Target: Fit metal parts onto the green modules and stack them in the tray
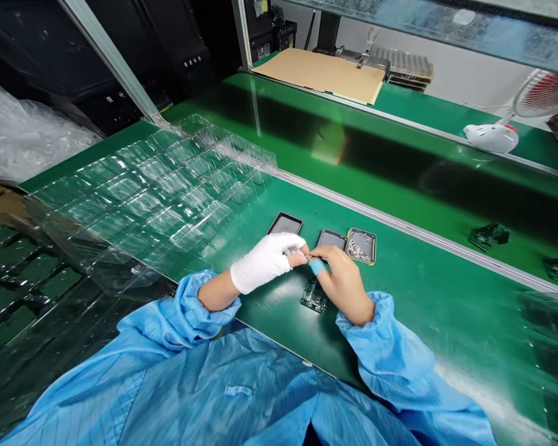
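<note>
My left hand (266,261), in a white glove, and my bare right hand (341,280), with blue tape on one finger, meet above the green table (413,291). Both pinch a tiny metal part (307,256) between their fingertips; it is too small to name. Just beyond the hands lie two dark flat rectangular pieces (284,223) (332,239) and a small open tin (361,245) of small metal bits. A small clear plastic piece (314,296) lies on the table under my right hand.
A stack of clear blister trays (153,186) fills the table to the left. Dark trays (23,279) sit lower left. A metal rail (400,226) borders a green conveyor behind. A white fan (506,127) and cardboard sheet (320,73) stand farther back.
</note>
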A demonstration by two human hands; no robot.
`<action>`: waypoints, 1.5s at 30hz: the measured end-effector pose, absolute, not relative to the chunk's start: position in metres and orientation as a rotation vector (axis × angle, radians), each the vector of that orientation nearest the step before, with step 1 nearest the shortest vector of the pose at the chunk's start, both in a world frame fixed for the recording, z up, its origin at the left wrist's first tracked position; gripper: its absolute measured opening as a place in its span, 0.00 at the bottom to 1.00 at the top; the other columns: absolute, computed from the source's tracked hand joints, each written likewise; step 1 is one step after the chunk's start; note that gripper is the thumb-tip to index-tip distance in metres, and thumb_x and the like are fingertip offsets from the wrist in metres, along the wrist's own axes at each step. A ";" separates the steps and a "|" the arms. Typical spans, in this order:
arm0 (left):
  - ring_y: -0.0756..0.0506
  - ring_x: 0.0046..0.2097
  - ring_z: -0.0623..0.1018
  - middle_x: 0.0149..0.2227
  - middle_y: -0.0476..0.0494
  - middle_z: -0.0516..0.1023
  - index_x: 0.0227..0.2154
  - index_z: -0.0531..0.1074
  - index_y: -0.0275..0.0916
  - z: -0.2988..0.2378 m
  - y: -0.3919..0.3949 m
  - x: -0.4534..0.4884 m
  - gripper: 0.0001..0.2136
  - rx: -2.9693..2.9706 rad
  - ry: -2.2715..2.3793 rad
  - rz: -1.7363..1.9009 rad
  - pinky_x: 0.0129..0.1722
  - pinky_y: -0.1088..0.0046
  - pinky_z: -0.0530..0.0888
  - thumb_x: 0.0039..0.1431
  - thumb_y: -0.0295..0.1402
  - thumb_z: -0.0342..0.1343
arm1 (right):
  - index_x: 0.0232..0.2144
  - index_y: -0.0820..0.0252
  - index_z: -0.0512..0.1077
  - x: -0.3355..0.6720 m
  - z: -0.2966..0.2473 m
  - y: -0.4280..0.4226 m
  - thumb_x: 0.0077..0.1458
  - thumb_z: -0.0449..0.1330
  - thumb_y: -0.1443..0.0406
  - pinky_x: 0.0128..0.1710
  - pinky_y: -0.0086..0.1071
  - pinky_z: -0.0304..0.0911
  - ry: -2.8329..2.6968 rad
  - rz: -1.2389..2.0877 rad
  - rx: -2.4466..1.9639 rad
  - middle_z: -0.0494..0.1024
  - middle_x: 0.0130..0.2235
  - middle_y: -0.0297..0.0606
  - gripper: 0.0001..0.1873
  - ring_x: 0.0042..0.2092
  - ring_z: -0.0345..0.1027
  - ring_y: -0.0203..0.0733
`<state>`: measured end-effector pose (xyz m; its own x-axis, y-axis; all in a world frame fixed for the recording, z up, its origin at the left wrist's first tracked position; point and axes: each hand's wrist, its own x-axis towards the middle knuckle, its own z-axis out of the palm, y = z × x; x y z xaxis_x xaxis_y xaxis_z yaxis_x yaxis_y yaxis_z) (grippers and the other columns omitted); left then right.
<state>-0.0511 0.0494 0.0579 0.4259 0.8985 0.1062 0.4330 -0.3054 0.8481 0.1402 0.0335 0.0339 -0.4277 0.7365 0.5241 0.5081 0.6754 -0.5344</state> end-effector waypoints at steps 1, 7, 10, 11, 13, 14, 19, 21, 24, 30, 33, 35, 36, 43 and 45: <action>0.48 0.32 0.73 0.29 0.50 0.74 0.29 0.73 0.39 0.058 0.047 -0.051 0.09 1.901 1.116 0.752 0.34 0.74 0.68 0.55 0.38 0.53 | 0.43 0.56 0.68 0.140 0.033 0.034 0.62 0.51 0.70 0.42 0.38 0.69 -2.150 0.304 -0.904 0.76 0.39 0.40 0.10 0.40 0.71 0.44; 0.48 0.32 0.72 0.29 0.49 0.74 0.28 0.72 0.38 0.054 0.046 -0.049 0.07 2.055 1.144 0.707 0.36 0.73 0.67 0.56 0.33 0.51 | 0.41 0.60 0.67 0.144 0.026 0.031 0.59 0.48 0.73 0.41 0.39 0.69 -2.295 0.068 -0.766 0.76 0.36 0.43 0.11 0.37 0.69 0.45; 0.48 0.33 0.73 0.30 0.49 0.74 0.29 0.71 0.38 0.051 0.044 -0.045 0.05 2.073 1.182 0.721 0.36 0.73 0.67 0.55 0.30 0.50 | 0.36 0.58 0.66 0.139 0.028 0.028 0.59 0.49 0.71 0.33 0.35 0.67 -2.170 0.163 -0.939 0.74 0.33 0.40 0.07 0.35 0.69 0.43; 0.48 0.33 0.73 0.29 0.49 0.74 0.29 0.71 0.38 0.050 0.043 -0.044 0.05 2.079 1.197 0.730 0.35 0.73 0.67 0.55 0.29 0.50 | 0.35 0.58 0.65 0.138 0.028 0.028 0.60 0.50 0.71 0.32 0.34 0.66 -2.114 0.201 -1.000 0.73 0.32 0.39 0.06 0.33 0.68 0.42; 0.48 0.33 0.72 0.29 0.49 0.73 0.28 0.70 0.37 0.050 0.041 -0.042 0.05 2.092 1.216 0.752 0.35 0.72 0.67 0.55 0.29 0.50 | 0.34 0.57 0.64 0.136 0.030 0.027 0.60 0.50 0.70 0.32 0.33 0.65 -2.039 0.270 -1.055 0.72 0.31 0.37 0.05 0.32 0.68 0.40; 0.48 0.33 0.72 0.28 0.49 0.73 0.28 0.70 0.37 0.050 0.040 -0.042 0.05 2.082 1.215 0.762 0.35 0.73 0.67 0.55 0.30 0.50 | 0.34 0.57 0.65 0.136 0.030 0.027 0.61 0.51 0.70 0.33 0.33 0.66 -2.034 0.297 -1.040 0.73 0.32 0.37 0.05 0.33 0.68 0.40; 0.49 0.31 0.73 0.28 0.51 0.73 0.29 0.71 0.38 0.051 0.042 -0.045 0.06 1.976 1.152 0.755 0.33 0.75 0.67 0.56 0.32 0.51 | 0.42 0.58 0.65 0.140 0.028 0.028 0.59 0.49 0.73 0.39 0.35 0.67 -2.180 0.224 -0.880 0.74 0.38 0.42 0.11 0.40 0.69 0.43; 0.49 0.31 0.73 0.27 0.51 0.73 0.28 0.71 0.37 0.050 0.043 -0.046 0.07 2.027 1.139 0.744 0.33 0.75 0.67 0.57 0.33 0.51 | 0.42 0.59 0.64 0.141 0.027 0.028 0.57 0.48 0.75 0.38 0.35 0.67 -2.233 0.142 -0.886 0.74 0.38 0.42 0.13 0.40 0.68 0.44; 0.48 0.31 0.72 0.27 0.49 0.73 0.28 0.70 0.37 0.048 0.043 -0.046 0.07 2.197 1.162 0.711 0.33 0.74 0.67 0.58 0.32 0.49 | 0.40 0.59 0.65 0.142 0.027 0.029 0.54 0.48 0.75 0.36 0.35 0.66 -2.308 0.108 -0.881 0.74 0.37 0.42 0.13 0.39 0.68 0.45; 0.43 0.33 0.73 0.29 0.42 0.74 0.28 0.70 0.36 0.045 0.037 -0.040 0.09 2.481 1.274 0.593 0.37 0.66 0.68 0.58 0.32 0.47 | 0.35 0.58 0.64 0.143 0.028 0.029 0.55 0.48 0.72 0.32 0.34 0.63 -2.287 0.278 -0.992 0.73 0.34 0.40 0.08 0.36 0.67 0.43; 0.46 0.31 0.72 0.27 0.45 0.72 0.26 0.68 0.37 0.046 0.037 -0.039 0.09 2.214 1.196 0.656 0.35 0.69 0.68 0.58 0.32 0.46 | 0.35 0.57 0.64 0.142 0.028 0.027 0.54 0.49 0.73 0.33 0.33 0.63 -2.251 0.285 -0.956 0.73 0.35 0.40 0.09 0.37 0.68 0.43; 0.48 0.30 0.71 0.27 0.48 0.71 0.27 0.67 0.37 0.045 0.038 -0.039 0.09 1.915 1.078 0.677 0.33 0.72 0.69 0.58 0.34 0.46 | 0.36 0.57 0.64 0.142 0.028 0.025 0.53 0.49 0.74 0.34 0.33 0.63 -2.210 0.285 -0.948 0.74 0.35 0.40 0.10 0.38 0.68 0.43; 0.49 0.30 0.71 0.27 0.48 0.72 0.27 0.67 0.37 0.043 0.039 -0.039 0.08 1.763 1.015 0.677 0.33 0.73 0.69 0.57 0.35 0.47 | 0.36 0.57 0.64 0.141 0.027 0.024 0.53 0.49 0.74 0.34 0.33 0.63 -2.192 0.285 -0.949 0.74 0.35 0.39 0.10 0.38 0.68 0.43; 0.50 0.28 0.72 0.24 0.49 0.72 0.25 0.67 0.36 0.039 0.041 -0.042 0.08 1.478 0.895 0.567 0.32 0.74 0.70 0.52 0.35 0.49 | 0.40 0.59 0.65 0.147 0.017 0.021 0.53 0.49 0.73 0.35 0.34 0.64 -2.275 0.200 -0.826 0.74 0.37 0.42 0.13 0.39 0.67 0.45; 0.50 0.30 0.71 0.26 0.49 0.72 0.26 0.68 0.37 0.040 0.039 -0.042 0.08 1.655 0.994 0.595 0.33 0.75 0.69 0.53 0.34 0.48 | 0.37 0.58 0.65 0.148 0.018 0.022 0.55 0.49 0.72 0.34 0.34 0.64 -2.216 0.274 -0.930 0.73 0.35 0.41 0.09 0.37 0.67 0.44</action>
<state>-0.0416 0.0388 0.0397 0.5283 0.8435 -0.0970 0.3131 -0.0873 0.9457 0.1478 0.0216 0.0185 -0.4914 0.6914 0.5296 0.5419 0.7187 -0.4355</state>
